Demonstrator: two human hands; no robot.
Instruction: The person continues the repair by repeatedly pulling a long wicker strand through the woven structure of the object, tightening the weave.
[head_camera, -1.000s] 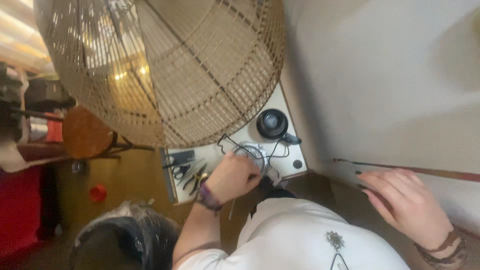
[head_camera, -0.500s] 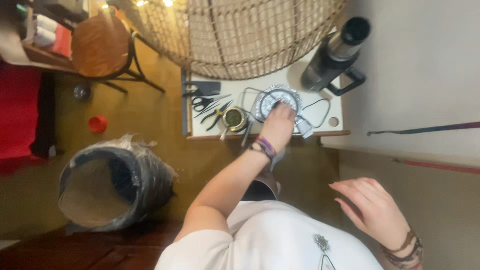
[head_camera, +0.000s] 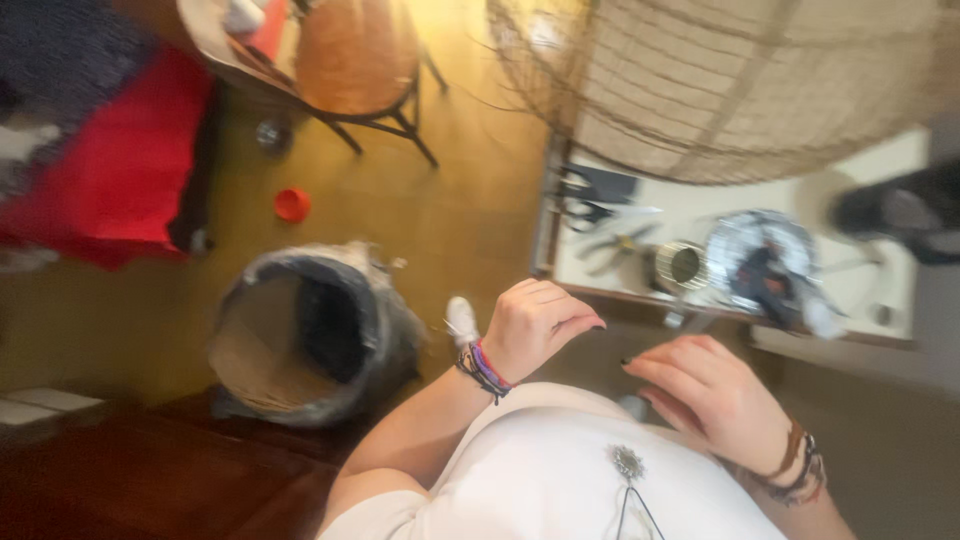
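I am looking down past my white shirt (head_camera: 560, 470) at both of my hands. The picture is blurry, so small things are hard to make out.

My left hand (head_camera: 535, 325) is curled into a loose fist, close to my tummy, with bright string bands on the wrist. I cannot tell if something small is tucked inside it. My right hand (head_camera: 705, 395) is held flat and half open with the fingers close together and nothing in it. It has brown bead bands on the wrist. Both hands hang in the air just short of the near edge of the small white table (head_camera: 800, 200), not touching it.

On the table, close to the near edge, sits a round shiny foil plate (head_camera: 765, 260) with something dark in it. Just beside it, toward the left end, is a little round tin (head_camera: 682, 265). It looks like metal. At the left corner lie dark scissors and pliers (head_camera: 600, 215), flat and side by side, I think so they are easy to grab. At the right end is a dark blurry thing I cannot name.

Over the far edge of the table hangs a big woven lampshade (head_camera: 740, 70), made of thin tan strips with gaps between them.

On the yellow floor (head_camera: 440, 200) to the left stands a round bin with a crinkly dark bag (head_camera: 310, 335), mouth open to the top, near my left arm. Farther off are a small red cap (head_camera: 292, 204), a round wooden stool with dark legs (head_camera: 350, 55), and a red cloth (head_camera: 110, 160).
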